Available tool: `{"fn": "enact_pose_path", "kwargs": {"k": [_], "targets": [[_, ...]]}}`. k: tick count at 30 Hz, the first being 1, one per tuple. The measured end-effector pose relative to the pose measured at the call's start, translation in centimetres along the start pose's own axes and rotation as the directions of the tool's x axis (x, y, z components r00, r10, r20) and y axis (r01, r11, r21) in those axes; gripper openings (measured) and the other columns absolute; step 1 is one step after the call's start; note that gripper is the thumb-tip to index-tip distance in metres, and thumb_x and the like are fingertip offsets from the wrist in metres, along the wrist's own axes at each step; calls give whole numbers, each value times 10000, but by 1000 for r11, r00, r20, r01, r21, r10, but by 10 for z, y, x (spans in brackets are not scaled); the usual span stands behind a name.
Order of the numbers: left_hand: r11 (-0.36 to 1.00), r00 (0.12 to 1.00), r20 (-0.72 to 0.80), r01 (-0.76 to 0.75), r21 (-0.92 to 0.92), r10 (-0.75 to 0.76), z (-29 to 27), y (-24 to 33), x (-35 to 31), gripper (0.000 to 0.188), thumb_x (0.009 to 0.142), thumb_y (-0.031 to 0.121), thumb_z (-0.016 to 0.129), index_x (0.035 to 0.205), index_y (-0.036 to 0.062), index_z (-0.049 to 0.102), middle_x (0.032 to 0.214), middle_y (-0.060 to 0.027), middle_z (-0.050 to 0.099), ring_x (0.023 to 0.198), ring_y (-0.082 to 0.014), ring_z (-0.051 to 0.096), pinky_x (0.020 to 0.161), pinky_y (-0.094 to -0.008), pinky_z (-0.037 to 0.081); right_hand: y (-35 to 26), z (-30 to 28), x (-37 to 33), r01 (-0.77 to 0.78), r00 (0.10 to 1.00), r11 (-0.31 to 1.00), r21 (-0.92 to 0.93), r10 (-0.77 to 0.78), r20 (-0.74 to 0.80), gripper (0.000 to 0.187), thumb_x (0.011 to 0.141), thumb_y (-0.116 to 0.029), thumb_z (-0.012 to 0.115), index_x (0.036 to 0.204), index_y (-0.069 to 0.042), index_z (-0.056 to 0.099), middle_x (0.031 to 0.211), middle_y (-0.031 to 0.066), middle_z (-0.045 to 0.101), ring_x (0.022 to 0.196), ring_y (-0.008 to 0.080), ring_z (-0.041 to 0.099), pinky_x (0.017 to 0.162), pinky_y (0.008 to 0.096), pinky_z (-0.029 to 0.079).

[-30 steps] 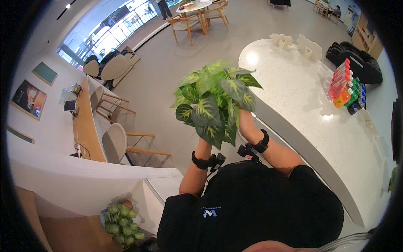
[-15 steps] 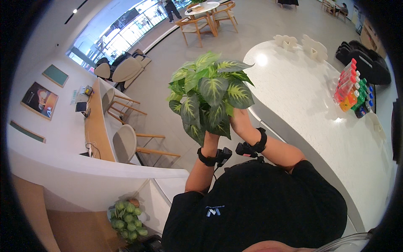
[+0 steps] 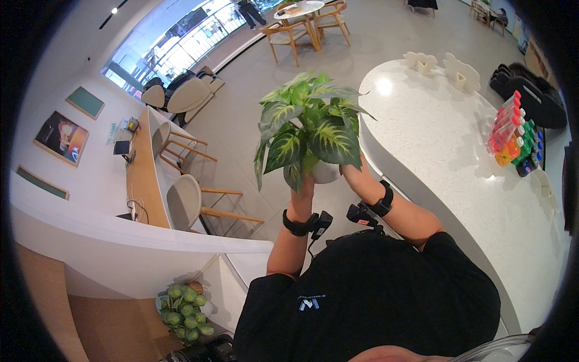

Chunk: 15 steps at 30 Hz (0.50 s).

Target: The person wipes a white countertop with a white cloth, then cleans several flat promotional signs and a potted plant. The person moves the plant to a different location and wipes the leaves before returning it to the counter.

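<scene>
Both my arms reach forward and hold up a potted plant (image 3: 310,130) with broad, dark green leaves, pale in the middle. Part of its white pot (image 3: 327,174) shows under the leaves, between my hands. My left hand (image 3: 304,184) grips the pot's left side, and my right hand (image 3: 354,171) grips its right side. Leaves hide most of the fingers on both hands. On each wrist sits a black strap with a small black device.
To the right, a curved white counter (image 3: 422,120) bears several drink bottles (image 3: 512,133) and cream cutout pieces (image 3: 461,73). Stools (image 3: 184,198) stand by a wooden-topped bar on the left. Another potted plant (image 3: 186,314) stands lower left. Chairs surround a round table (image 3: 300,9) far ahead.
The potted plant has shifted slightly right and tilted, so its white pot now shows between my hands. Both hands still hold it. The whole view has shifted a little.
</scene>
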<state>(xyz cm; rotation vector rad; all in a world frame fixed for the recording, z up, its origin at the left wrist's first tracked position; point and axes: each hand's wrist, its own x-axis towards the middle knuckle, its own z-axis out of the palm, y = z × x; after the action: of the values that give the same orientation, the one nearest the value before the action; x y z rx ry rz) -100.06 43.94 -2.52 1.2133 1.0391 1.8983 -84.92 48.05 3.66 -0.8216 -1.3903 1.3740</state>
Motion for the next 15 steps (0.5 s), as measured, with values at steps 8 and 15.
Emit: {"fn": "enact_pose_path", "kwargs": {"k": [8, 15], "targets": [[637, 919, 126, -354, 685, 375, 29, 8, 16, 296, 913, 89, 543, 1193, -8, 545, 1186, -128, 590, 1080, -264, 562, 931, -379, 430, 67, -5, 8, 584, 764, 535, -610, -616, 192, 646, 798, -66, 608, 1368, 63, 333, 1231, 278, 478, 1102, 445, 473, 955, 472, 381], [977, 997, -13, -80, -199, 79, 18, -25, 15, 345, 897, 96, 580, 1224, 1, 527, 1157, -102, 613, 1041, -219, 591, 932, -358, 449, 49, 13, -2, 330, 938, 924, -192, -344, -48, 354, 919, -126, 497, 1228, 48, 484, 1216, 246, 513, 1087, 398, 503, 980, 431, 369]]}}
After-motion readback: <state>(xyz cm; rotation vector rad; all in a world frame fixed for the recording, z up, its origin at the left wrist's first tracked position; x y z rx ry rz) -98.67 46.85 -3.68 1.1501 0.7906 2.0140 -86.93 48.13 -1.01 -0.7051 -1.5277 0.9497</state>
